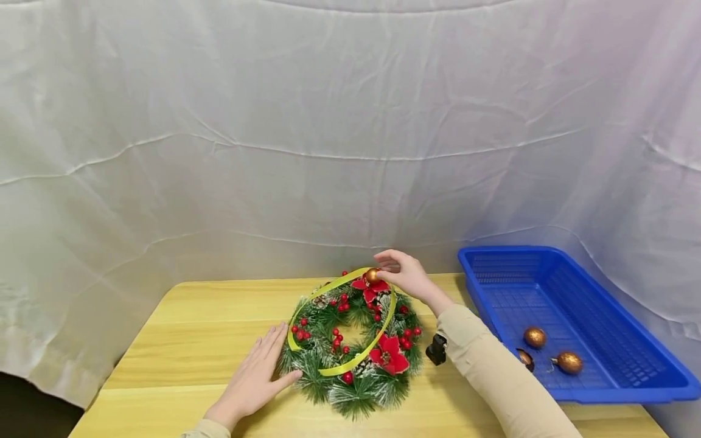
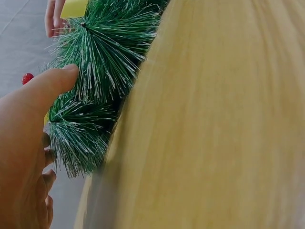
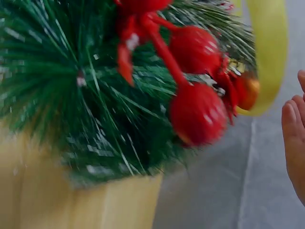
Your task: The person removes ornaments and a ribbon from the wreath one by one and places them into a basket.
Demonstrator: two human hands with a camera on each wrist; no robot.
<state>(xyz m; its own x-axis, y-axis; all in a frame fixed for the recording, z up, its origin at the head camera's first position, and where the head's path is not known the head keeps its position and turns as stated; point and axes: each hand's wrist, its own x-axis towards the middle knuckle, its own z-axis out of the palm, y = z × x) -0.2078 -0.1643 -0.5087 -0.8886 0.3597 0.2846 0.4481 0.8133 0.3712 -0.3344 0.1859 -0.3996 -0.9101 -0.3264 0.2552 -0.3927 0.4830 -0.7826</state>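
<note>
A green pine wreath (image 1: 350, 347) with red berries, red flowers and a loose yellow ribbon (image 1: 383, 325) lies on the wooden table (image 1: 191, 328). A gold ball (image 1: 372, 275) sits at its far edge. My right hand (image 1: 398, 272) hovers right beside that ball, fingers loosely spread. In the right wrist view its fingertips (image 3: 293, 138) stand a little apart from the ball (image 3: 249, 90), behind the berries (image 3: 198, 112). My left hand (image 1: 261, 368) lies flat on the table, fingers straight. Its thumb (image 2: 57, 78) touches the wreath's needles (image 2: 100, 67) at the left edge.
A blue plastic basket (image 1: 619, 395) stands at the right of the table, holding three gold balls (image 1: 534, 336), one of them partly behind my right sleeve. A white cloth hangs behind the table. Bare wood shows in front of and left of the wreath.
</note>
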